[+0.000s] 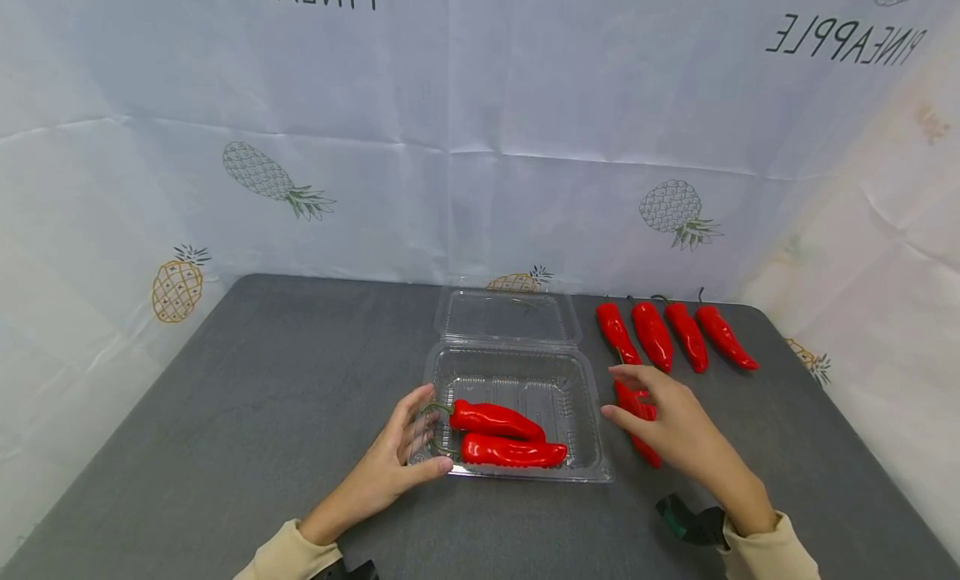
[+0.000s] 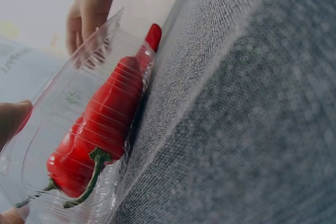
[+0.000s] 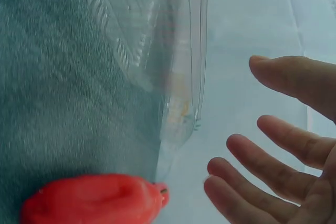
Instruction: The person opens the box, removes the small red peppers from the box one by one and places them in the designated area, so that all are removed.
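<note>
Two long red peppers, one (image 1: 498,419) behind the other (image 1: 513,452), lie side by side in the front of a clear plastic clamshell container (image 1: 588,397). My left hand (image 1: 393,459) holds the container's front left corner, thumb at the front rim and fingers along the left wall. Through the clear wall, the left wrist view shows a pepper (image 2: 107,111) with its green stem. My right hand (image 1: 671,417), fingers spread and holding nothing, hovers right of the container above another red pepper (image 1: 647,453), which it partly hides. That pepper (image 3: 94,200) appears below the hand in the right wrist view.
Several more red peppers (image 1: 686,337) lie in a row at the back right of the grey table (image 1: 300,380). The container's lid (image 1: 510,315) is folded back toward the far edge. A white cloth (image 1: 420,205) with pineapple prints hangs behind and at the sides.
</note>
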